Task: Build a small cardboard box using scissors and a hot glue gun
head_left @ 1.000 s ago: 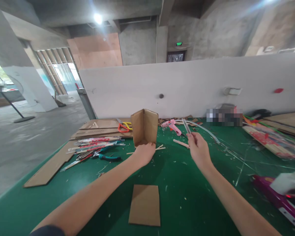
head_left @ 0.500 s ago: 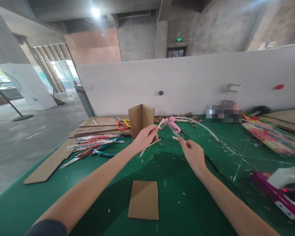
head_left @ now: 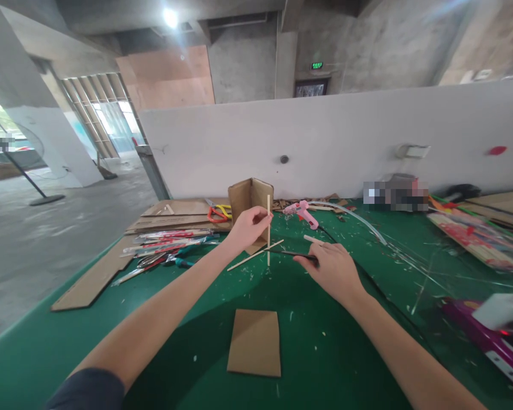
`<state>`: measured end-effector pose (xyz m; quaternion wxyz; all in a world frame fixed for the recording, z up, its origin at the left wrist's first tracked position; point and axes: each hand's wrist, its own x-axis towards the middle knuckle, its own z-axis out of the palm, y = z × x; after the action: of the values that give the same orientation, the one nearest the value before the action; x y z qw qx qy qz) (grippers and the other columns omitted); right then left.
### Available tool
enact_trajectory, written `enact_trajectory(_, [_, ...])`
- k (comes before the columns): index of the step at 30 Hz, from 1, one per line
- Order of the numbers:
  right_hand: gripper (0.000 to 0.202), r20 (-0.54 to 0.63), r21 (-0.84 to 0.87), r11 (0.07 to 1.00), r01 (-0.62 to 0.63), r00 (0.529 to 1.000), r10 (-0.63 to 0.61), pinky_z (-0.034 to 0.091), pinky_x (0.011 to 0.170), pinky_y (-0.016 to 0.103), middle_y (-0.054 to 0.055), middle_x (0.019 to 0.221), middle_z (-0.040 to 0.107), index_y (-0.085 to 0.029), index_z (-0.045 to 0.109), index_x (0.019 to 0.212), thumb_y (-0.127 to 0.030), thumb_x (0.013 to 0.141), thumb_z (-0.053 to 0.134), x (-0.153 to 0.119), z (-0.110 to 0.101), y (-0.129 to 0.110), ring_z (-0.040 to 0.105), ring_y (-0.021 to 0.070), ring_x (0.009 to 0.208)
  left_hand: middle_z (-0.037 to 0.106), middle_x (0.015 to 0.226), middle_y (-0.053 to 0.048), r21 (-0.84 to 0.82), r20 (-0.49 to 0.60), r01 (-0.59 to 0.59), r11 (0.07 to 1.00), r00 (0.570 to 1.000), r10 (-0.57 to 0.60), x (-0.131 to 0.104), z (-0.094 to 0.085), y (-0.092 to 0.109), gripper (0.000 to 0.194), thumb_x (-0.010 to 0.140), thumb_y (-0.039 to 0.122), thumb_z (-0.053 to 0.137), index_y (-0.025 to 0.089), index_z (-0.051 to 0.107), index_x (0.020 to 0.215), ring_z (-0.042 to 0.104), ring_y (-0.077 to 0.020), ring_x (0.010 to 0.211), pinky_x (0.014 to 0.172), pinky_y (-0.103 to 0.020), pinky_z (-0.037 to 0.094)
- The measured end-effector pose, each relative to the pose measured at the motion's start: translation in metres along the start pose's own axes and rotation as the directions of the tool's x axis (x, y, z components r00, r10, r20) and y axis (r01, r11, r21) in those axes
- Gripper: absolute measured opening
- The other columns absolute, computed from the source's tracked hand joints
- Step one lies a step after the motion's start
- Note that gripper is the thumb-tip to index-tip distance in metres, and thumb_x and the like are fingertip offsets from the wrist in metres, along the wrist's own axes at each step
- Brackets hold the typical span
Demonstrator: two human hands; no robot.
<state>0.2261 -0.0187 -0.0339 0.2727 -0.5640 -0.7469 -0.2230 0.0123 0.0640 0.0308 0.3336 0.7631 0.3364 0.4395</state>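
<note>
My left hand (head_left: 252,225) pinches a thin pale wooden stick (head_left: 268,242), holding it upright over the table. My right hand (head_left: 333,265) grips a slim dark tool with a narrow tip (head_left: 297,254); its exact kind is unclear. The tip points left and reaches the lower part of the upright stick. A second thin wooden stick (head_left: 248,261) lies slanted below my left hand. A short pale stick (head_left: 313,240) shows just above my right fingers; whether they hold it is unclear. Behind my left hand stands a folded cardboard piece (head_left: 240,202).
A pink glue gun (head_left: 302,213) lies beyond my right hand. A square cardboard piece (head_left: 253,343) sits in front. To the left are scissors (head_left: 218,213), packaged tools (head_left: 166,246) and cardboard strips (head_left: 89,279). A purple device (head_left: 483,336) is at right.
The stick in my left hand has turned from tilted to upright. My right hand has come slightly nearer, and the dark tool now extends left to the stick. The view has shifted slightly.
</note>
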Motion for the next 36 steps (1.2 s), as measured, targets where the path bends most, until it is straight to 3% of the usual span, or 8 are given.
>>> enact_trajectory(6, [0.036, -0.036, -0.142, 0.984, 0.111, 0.992, -0.117, 0.027, 0.07, 0.029, 0.0, 0.064, 0.066, -0.018, 0.057, 0.073, -0.041, 0.095, 0.042, 0.009, -0.009, -0.004, 0.058, 0.0135, 0.06, 0.062, 0.073, -0.002, 0.322, 0.111, -0.176, 0.93, 0.983, 0.148, 0.003, 0.0, 0.022, 0.01, 0.078, 0.025, 0.055, 0.016, 0.058, 0.08, 0.058, -0.0143, 0.067, 0.063, -0.024, 0.043])
enact_trajectory(10, [0.031, -0.106, -0.176, 0.98, 0.09, 0.988, -0.11, 0.025, 0.066, 0.03, -0.002, 0.063, 0.067, -0.02, 0.062, 0.082, -0.041, 0.095, 0.043, 0.014, -0.015, -0.001, 0.058, 0.0126, 0.056, 0.063, 0.069, -0.003, 0.429, 0.206, -0.192, 0.883, 0.972, 0.111, 0.006, 0.002, 0.039, 0.029, 0.09, 0.034, 0.04, 0.016, 0.059, 0.077, 0.053, -0.013, 0.057, 0.054, -0.025, 0.036])
enact_trajectory(13, [0.041, -0.155, -0.195, 0.979, 0.054, 0.984, -0.085, 0.025, 0.066, 0.031, -0.002, 0.053, 0.062, -0.02, 0.061, 0.069, -0.048, 0.093, 0.044, 0.016, -0.02, -0.002, 0.055, 0.0131, 0.053, 0.062, 0.066, -0.003, 0.481, 0.249, -0.202, 0.853, 0.964, 0.088, 0.006, 0.0, 0.047, 0.038, 0.093, 0.038, 0.033, 0.017, 0.057, 0.072, 0.051, -0.0127, 0.054, 0.053, -0.027, 0.033])
enact_trajectory(18, [0.052, -0.215, -0.199, 0.978, -0.063, 0.976, 0.019, 0.024, 0.073, 0.035, 0.0, 0.049, 0.059, -0.019, 0.055, 0.056, -0.058, 0.088, 0.044, 0.017, -0.026, -0.009, 0.053, 0.0141, 0.053, 0.064, 0.073, -0.004, 0.5, 0.342, -0.237, 0.833, 0.938, 0.062, 0.009, -0.007, 0.053, 0.033, 0.092, 0.035, 0.036, 0.017, 0.057, 0.074, 0.054, -0.0138, 0.061, 0.057, -0.027, 0.035])
enact_trajectory(22, [0.05, -0.134, -0.216, 0.975, -0.058, 0.991, 0.029, 0.025, 0.078, 0.036, 0.002, 0.053, 0.061, -0.018, 0.058, 0.06, -0.053, 0.092, 0.041, 0.022, -0.03, -0.011, 0.055, 0.0159, 0.06, 0.065, 0.082, -0.005, 0.491, 0.374, -0.263, 0.831, 0.925, 0.072, 0.019, -0.009, 0.057, 0.02, 0.088, 0.03, 0.044, 0.017, 0.055, 0.099, 0.057, -0.0167, 0.07, 0.061, -0.028, 0.038])
enact_trajectory(25, [0.041, -0.021, -0.204, 0.979, 0.011, 1.0, -0.015, 0.026, 0.07, 0.031, 0.003, 0.062, 0.065, -0.019, 0.062, 0.072, -0.043, 0.095, 0.038, 0.029, -0.034, -0.012, 0.054, 0.0146, 0.059, 0.066, 0.081, -0.005, 0.419, 0.382, -0.264, 0.869, 0.919, 0.096, 0.025, -0.008, 0.06, 0.038, 0.083, 0.024, 0.051, 0.016, 0.043, 0.119, 0.06, -0.0185, 0.075, 0.064, -0.028, 0.039])
enact_trajectory(30, [0.028, 0.032, -0.203, 0.974, 0.102, 0.995, -0.097, 0.023, 0.062, 0.03, 0.003, 0.071, 0.064, -0.021, 0.063, 0.087, -0.027, 0.097, 0.037, 0.036, -0.042, -0.009, 0.055, 0.0152, 0.067, 0.064, 0.075, -0.003, 0.386, 0.377, -0.282, 0.878, 0.917, 0.129, 0.028, -0.004, 0.062, 0.019, 0.091, 0.031, 0.041, 0.021, 0.054, 0.098, 0.056, -0.0168, 0.066, 0.06, -0.028, 0.035])
enact_trajectory(36, [0.031, -0.053, -0.217, 0.973, 0.083, 0.994, -0.097, 0.023, 0.063, 0.031, 0.004, 0.075, 0.065, -0.019, 0.062, 0.087, -0.029, 0.098, 0.036, 0.03, -0.035, -0.002, 0.054, 0.0152, 0.07, 0.062, 0.073, -0.006, 0.473, 0.318, -0.338, 0.814, 0.927, 0.199, 0.032, 0.001, 0.066, 0.037, 0.094, 0.035, 0.032, 0.018, 0.056, 0.071, 0.054, -0.0175, 0.068, 0.066, -0.031, 0.037])
